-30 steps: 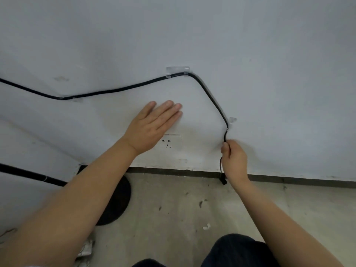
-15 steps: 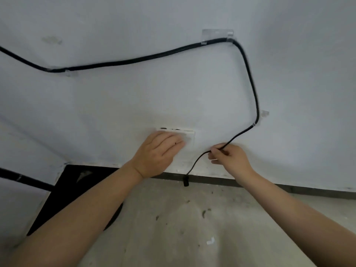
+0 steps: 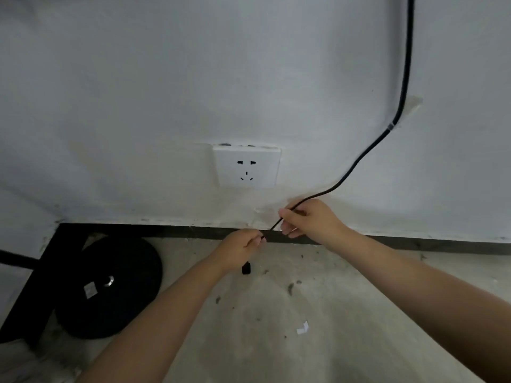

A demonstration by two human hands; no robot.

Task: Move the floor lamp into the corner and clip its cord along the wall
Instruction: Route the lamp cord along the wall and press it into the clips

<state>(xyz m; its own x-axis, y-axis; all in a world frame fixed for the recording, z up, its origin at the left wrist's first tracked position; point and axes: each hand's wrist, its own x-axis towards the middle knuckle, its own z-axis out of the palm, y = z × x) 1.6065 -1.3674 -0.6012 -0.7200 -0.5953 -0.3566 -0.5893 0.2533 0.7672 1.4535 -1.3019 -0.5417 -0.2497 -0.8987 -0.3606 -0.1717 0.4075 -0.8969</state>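
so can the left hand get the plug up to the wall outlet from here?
Probably yes. The left hand holds the cord near the plug, just below the wall outlet. Nothing sits between them, and the cord hangs slack.

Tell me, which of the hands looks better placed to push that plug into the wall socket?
Probably the left hand: it grips the cord nearest the dangling plug, almost directly below the socket. The right hand holds the cord further up.

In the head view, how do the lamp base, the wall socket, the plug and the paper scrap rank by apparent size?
Largest to smallest:
1. lamp base
2. wall socket
3. paper scrap and plug: look alike, so unranked; the plug is partly hidden by the left hand.
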